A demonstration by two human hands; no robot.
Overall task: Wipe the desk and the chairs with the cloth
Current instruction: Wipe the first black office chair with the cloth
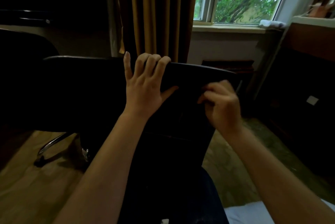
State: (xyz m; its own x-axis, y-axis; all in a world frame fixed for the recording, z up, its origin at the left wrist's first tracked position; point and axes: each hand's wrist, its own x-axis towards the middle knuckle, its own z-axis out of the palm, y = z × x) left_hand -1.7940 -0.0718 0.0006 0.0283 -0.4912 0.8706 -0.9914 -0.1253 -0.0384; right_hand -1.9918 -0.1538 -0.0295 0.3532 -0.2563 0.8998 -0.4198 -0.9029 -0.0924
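The left hand (145,85) clamps over the top edge of the dark chair back (87,82) in the near middle, and the back looks stiff and steady enough to be braced from there. The right hand (222,104) is curled against the near face of the back. It is blurred, so I cannot tell whether it holds anything.
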